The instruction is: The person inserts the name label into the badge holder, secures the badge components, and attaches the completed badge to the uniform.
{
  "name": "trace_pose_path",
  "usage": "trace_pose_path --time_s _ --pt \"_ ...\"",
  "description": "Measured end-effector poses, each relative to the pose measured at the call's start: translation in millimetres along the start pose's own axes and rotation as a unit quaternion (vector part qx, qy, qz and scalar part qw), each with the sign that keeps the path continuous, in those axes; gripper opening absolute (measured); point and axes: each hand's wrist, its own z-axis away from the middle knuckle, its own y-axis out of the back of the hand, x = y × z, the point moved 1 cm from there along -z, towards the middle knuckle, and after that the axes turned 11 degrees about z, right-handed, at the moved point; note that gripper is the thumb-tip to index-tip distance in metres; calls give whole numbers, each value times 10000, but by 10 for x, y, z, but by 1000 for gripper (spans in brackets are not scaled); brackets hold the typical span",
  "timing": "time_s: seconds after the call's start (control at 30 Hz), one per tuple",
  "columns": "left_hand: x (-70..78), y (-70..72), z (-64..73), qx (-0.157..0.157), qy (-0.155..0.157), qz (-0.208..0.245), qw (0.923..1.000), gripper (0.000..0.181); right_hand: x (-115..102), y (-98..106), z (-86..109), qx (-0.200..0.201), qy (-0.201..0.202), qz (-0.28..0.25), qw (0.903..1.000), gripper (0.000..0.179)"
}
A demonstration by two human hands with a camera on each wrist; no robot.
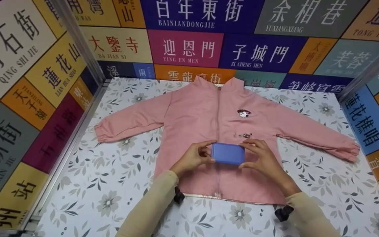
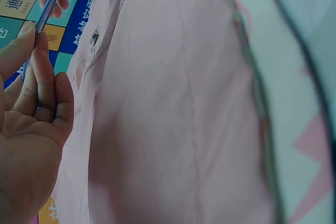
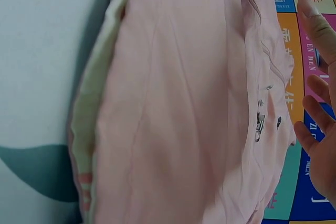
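Note:
A thin, flat blue rectangular slab [image 1: 228, 153] is held level between both hands above the lower front of a pink zip-up jacket [image 1: 189, 115]. My left hand [image 1: 192, 158] pinches its left end between thumb and fingers. At the right end, my right hand [image 1: 263, 159] grips the slab by its edges. Seen nearly edge-on in the left wrist view, the slab [image 2: 51, 3] is a narrow blue strip. The jacket lies spread out, front up, with its zipper [image 1: 218, 121] closed and a small cartoon patch [image 1: 243, 113] on the chest.
Beneath the jacket is a white cloth [image 1: 110, 200] with grey flowers and leaves. Colourful panels [image 1: 186, 49] with street names stand along the back and both sides. Metal rails [image 1: 74, 141] run where the side panels meet the table.

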Motion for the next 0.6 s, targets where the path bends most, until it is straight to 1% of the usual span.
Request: trace_pose_path --time_s 0.27,0.47,0.6 --pt "1 -9 1 64 29 81 9999 69 -26 -1 -1 -47 -94 -27 9999 80" --pt "-12 -18 9 103 13 3 9999 70 -32 -14 -6 -57 -87 -29 9999 79" --pt "-14 -28 6 120 80 -13 9999 71 -20 -23 -2 -94 -95 -63 9999 80"
